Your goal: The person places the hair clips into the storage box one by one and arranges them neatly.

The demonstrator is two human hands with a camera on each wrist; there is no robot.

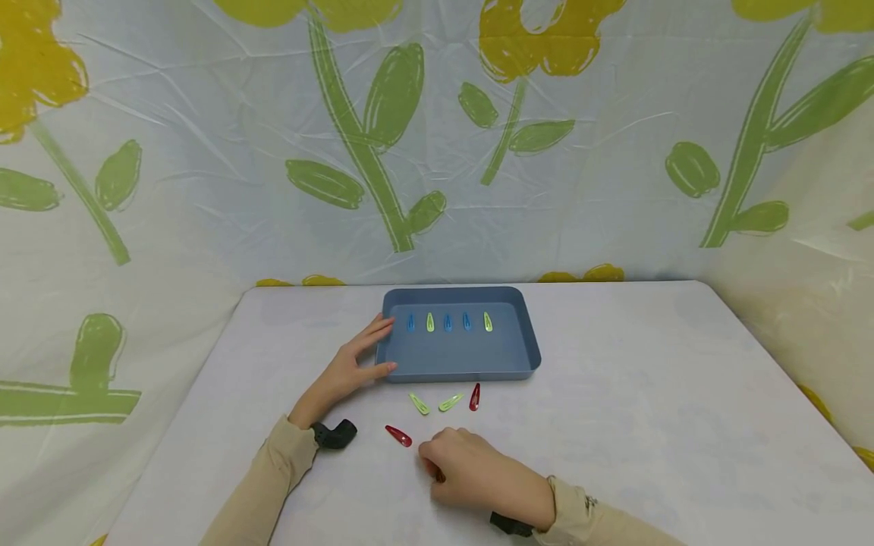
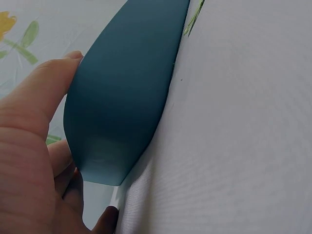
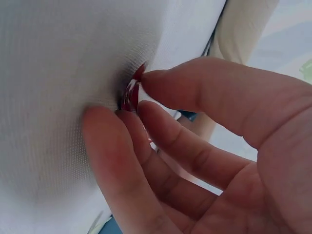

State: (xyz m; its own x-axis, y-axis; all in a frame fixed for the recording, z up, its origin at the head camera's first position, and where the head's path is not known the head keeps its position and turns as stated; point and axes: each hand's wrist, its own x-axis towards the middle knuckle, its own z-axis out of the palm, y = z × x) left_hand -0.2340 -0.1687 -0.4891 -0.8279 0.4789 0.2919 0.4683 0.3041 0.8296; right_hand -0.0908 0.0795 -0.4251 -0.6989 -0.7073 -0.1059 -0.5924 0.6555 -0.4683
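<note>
Between the right hand and the blue tray, two loose red clips and two lime clips are strewn. Three blue clips and two lime ones are lined up inside. Near the tabletop, a red snap hair clip is pinched by the right thumb and fingertips. The tray's left end is touched by the left hand, fingers spread.

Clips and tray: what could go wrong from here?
1. The right hand holds a red clip at its fingertips; it might slip.
2. The left hand touches the tray; a bump could skew the lined-up clips.
3. A loose red clip lies near the right hand and might get knocked.
</note>
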